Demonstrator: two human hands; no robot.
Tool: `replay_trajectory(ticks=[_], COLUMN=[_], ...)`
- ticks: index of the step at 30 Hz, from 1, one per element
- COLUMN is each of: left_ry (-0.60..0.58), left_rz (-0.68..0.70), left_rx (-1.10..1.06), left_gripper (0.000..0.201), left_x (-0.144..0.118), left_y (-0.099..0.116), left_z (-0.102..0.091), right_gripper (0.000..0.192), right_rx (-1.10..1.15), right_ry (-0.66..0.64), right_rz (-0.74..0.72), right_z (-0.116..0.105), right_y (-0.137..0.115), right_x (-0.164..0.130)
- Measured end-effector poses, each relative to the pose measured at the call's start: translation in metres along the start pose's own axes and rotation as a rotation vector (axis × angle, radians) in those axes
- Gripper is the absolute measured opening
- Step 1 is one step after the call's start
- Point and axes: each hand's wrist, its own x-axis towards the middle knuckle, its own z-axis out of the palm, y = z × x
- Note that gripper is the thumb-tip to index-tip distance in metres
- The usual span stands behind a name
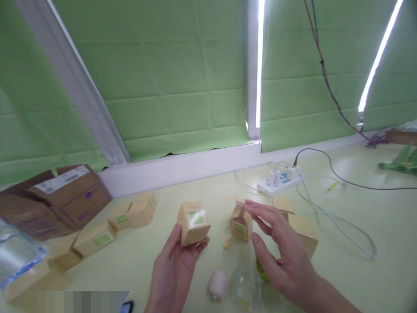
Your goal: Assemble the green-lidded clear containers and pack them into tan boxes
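My left hand [179, 263] is closed round a small tan cardboard box [192, 230] with a green and white label, lifted and slightly tilted. To its right, my right hand [285, 250] is open, thumb and fingers apart. Its fingertips are at the raised flap of a second small box [240, 227], which stands on the table with its top open; whether they touch it I cannot tell. A white rounded object [218, 285] and a clear round container [246, 287] lie nearer to me. Something green [262, 269] shows partly behind my right hand.
More small boxes [101, 238] form a row at left, before a big brown carton [76, 195]. Tan boxes [304, 230] stand behind my right hand. A white power strip [276, 184] with trailing cables sits by the wall. A yellow scrap [228, 243] lies mid-table.
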Motion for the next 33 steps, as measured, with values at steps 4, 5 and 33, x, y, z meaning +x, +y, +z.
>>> replay_trajectory(ticks=[4,5,33], left_ry=[-0.103,-0.135,-0.242], left_rz=[-0.127,-0.147,0.21], left_rx=[-0.242,-0.24,0.426], left_gripper=[0.024,0.026,0.046], left_x=[-0.012,-0.015,-0.028], left_y=[0.001,0.0,-0.012], left_z=[0.012,0.015,0.031], right_gripper=[0.048,0.051,0.042], right_rx=[0.09,0.116,0.424], right_ry=[-0.104,-0.137,-0.323], right_rz=[0.032,0.042,0.441], right_z=[0.002,0.002,-0.004], right_y=[-0.001,-0.001,-0.008], right_x=[-0.001,-0.001,0.013])
